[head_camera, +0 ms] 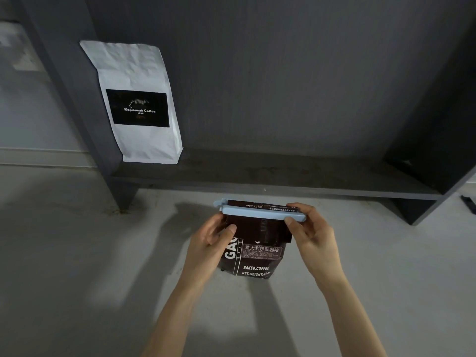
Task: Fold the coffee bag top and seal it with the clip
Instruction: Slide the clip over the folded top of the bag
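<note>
A dark brown coffee bag with white lettering is held up in front of me above the grey floor. Its top is folded over, and a long light-blue clip lies across the fold from left to right. My left hand grips the bag's upper left side, thumb on the front just below the clip. My right hand pinches the clip's right end between thumb and fingers. The clip's hinge end sticks out past the bag at the upper left.
A white coffee bag with a black label stands at the left end of a low dark shelf ahead of me. The shelf's side panels rise at left and right. A small dark object lies on the floor at far right.
</note>
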